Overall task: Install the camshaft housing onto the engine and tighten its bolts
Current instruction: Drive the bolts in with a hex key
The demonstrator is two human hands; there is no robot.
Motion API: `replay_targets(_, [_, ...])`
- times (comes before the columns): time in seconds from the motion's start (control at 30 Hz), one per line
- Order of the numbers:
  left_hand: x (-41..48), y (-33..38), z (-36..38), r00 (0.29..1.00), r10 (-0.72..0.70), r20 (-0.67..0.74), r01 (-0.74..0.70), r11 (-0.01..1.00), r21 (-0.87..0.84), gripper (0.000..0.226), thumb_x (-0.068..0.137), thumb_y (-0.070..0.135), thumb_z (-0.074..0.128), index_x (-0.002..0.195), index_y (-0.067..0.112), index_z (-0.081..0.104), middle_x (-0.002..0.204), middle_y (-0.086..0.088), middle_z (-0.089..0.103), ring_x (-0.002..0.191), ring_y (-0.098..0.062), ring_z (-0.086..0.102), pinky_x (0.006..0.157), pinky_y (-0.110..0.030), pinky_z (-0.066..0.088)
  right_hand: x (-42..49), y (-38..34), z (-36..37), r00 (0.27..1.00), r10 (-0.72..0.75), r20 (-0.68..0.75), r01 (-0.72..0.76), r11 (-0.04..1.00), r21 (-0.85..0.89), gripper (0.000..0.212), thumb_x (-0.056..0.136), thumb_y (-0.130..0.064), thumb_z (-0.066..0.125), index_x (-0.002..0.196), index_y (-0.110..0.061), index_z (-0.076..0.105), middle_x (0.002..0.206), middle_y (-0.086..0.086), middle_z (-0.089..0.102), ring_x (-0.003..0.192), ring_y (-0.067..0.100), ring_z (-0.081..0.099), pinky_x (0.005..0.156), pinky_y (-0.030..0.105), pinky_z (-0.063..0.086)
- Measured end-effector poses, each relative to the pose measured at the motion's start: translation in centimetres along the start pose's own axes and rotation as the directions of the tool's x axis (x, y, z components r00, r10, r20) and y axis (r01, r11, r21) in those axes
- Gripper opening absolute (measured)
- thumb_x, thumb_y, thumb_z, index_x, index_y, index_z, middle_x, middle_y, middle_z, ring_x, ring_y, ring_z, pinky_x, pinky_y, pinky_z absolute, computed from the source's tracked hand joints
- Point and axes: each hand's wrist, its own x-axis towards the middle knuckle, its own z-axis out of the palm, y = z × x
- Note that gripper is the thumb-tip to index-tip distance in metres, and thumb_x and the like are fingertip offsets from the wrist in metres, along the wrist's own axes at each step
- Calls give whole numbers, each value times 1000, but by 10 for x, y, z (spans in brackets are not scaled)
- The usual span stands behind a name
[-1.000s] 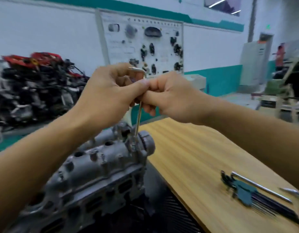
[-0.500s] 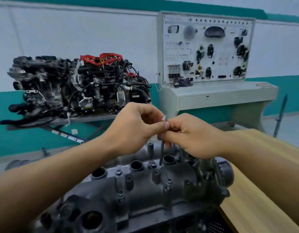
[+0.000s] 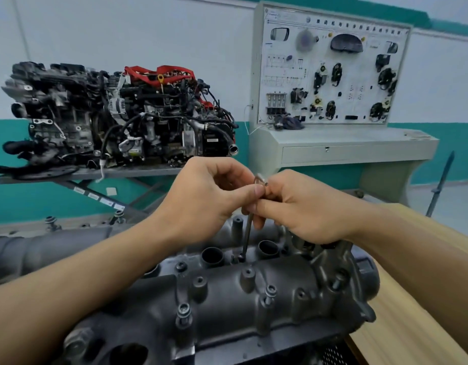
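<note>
— Biggest first, at the back?
— Display engine (image 3: 117,119) with red hoses, up on a metal stand, left. White training panel (image 3: 330,72) on its console, right. Both well apart from the work.
— And up close?
— Camshaft housing (image 3: 227,299), dark grey, lying across the bottom centre. Wooden bench (image 3: 417,325) just beside it, on the right.
— Hands?
— Left hand (image 3: 209,196) and right hand (image 3: 306,206), above the housing, meeting at the fingertips. Each pinching the top of the hex key (image 3: 247,233).
— The key itself?
— Stands nearly upright, short bend on top, tip seated in a bolt (image 3: 240,258) between two round bores.
— Smaller still?
— Flanged bolts (image 3: 183,310), upright in the near bosses.
</note>
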Motion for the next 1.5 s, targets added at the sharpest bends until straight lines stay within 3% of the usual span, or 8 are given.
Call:
replay_targets(0.63, [-3, -5, -3, 998, -47, -47, 48, 998, 34, 12, 82, 16, 81, 75, 22, 73, 66, 1, 72, 59, -6, 63, 52, -15, 47, 4, -3, 7, 1000, 23, -14, -23, 999, 46, 36, 102, -19, 55, 68, -19, 65, 45, -24, 54, 42, 0, 47, 48, 10, 36])
replay_targets(0.8, [-6, -1, -2, 999, -43, -31, 45, 998, 50, 8, 83, 14, 80, 79, 15, 73, 66, 1, 72, 57, -3, 62, 53, -14, 46, 3, -1, 7, 999, 49, -25, -48, 998, 46, 33, 100, -25, 57, 71, -15, 71, 54, -10, 62, 50, 13, 50, 56, 39, 49])
replay_targets(0.93, [-10, 4, -2, 1000, -9, 4, 9, 993, 122, 14, 81, 21, 82, 85, 12, 72, 76, -7, 75, 69, -23, 69, 67, -35, 57, 2, 1, 5, 998, 55, -37, -53, 997, 52, 28, 95, -19, 60, 70, -17, 72, 67, -5, 72, 62, 33, 62, 62, 48, 56])
replay_targets(1.0, [-12, 7, -2, 1000, 11, 24, -14, 989, 149, 23, 78, 35, 82, 85, 16, 71, 76, -7, 74, 76, -30, 69, 73, -42, 57, 0, 1, 5, 998, 46, -46, -42, 996, 72, 26, 92, -27, 61, 69, -19, 72, 63, -8, 70, 55, 27, 58, 56, 43, 53])
replay_targets(1.13, [-11, 9, -3, 999, 45, 8, -45, 994, 96, 38, 82, 54, 67, 82, 16, 73, 69, -8, 73, 71, -30, 68, 62, -37, 55, 1, 3, 6, 998, 21, -54, -16, 996, 82, 30, 94, -38, 63, 76, -17, 73, 73, 15, 71, 65, 43, 58, 59, 51, 51])
replay_targets(1.23, [-9, 7, -3, 998, 51, -43, -49, 997, 67, 39, 88, 50, 63, 79, 15, 75, 76, -16, 70, 71, -35, 63, 54, -33, 49, 1, 5, 6, 999, 26, -47, -22, 997, 68, 27, 98, -30, 61, 78, -16, 73, 73, 2, 74, 62, 32, 62, 62, 42, 53])
replay_targets(1.37, [-9, 7, -3, 999, 36, -31, -35, 999, 36, 30, 92, 36, 61, 82, 13, 77, 75, -3, 73, 67, -11, 64, 56, -16, 47, 2, 7, 6, 1000, 10, -15, -10, 999, 50, 26, 99, -27, 60, 78, -16, 71, 73, -5, 73, 58, 14, 61, 56, 26, 48])
replay_targets(1.5, [-9, 7, -4, 998, 49, -27, -48, 998, 35, 22, 91, 30, 66, 86, 11, 77, 78, -12, 72, 70, -18, 64, 56, -21, 50, 0, 6, 7, 1000, -10, 2, 10, 999, 52, 29, 99, -25, 60, 73, -18, 69, 62, -12, 67, 48, 1, 49, 51, 13, 37])
